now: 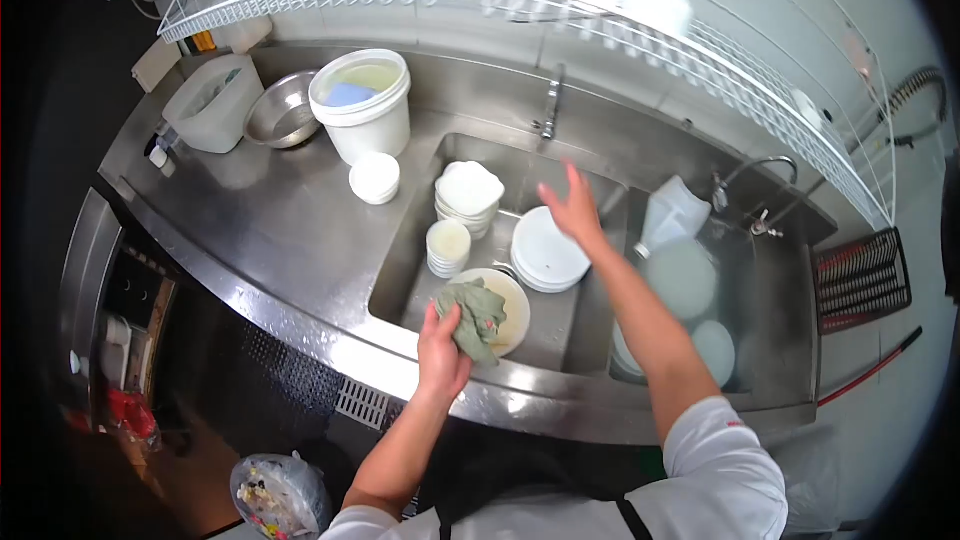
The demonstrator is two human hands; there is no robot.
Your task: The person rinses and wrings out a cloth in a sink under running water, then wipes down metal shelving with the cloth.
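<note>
My left hand (442,352) grips a crumpled green cloth (474,312) at the sink's front edge. Beneath the cloth lies a soiled white plate (516,312). My right hand (573,205) is raised with fingers apart, holding nothing, over the far side of a stack of white plates (550,248). To the left of those plates, a stack of white bowls (470,190) stands in the sink basin (405,260), and a stack of smaller white dishes (448,245) sits in front of it.
On the left counter are a white bucket (372,125), a small white bowl stack (375,178), a steel bowl (287,112) and a plastic tub (212,105). The right basin holds a plastic jug (676,215) and submerged plates (682,278). A wire rack (610,15) overhangs the back.
</note>
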